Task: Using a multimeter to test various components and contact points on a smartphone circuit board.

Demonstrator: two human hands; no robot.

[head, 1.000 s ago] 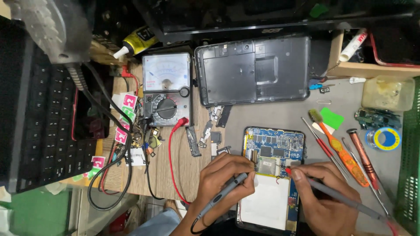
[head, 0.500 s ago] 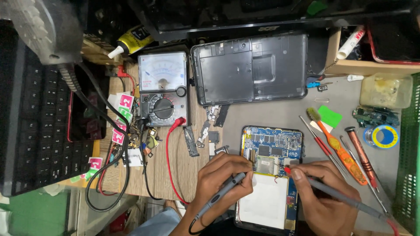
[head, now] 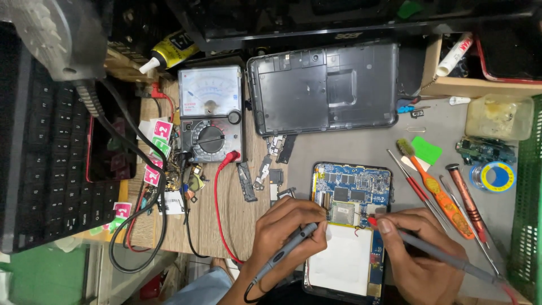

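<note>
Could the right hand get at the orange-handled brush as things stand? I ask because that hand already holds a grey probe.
Probably yes: the orange-handled brush lies uncovered on the bench just beside the right hand, nothing between them. But the grey probe fills its grip.

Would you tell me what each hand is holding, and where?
Left hand grips a grey probe mid-shaft; right hand pinches another probe near its red tip.
</note>
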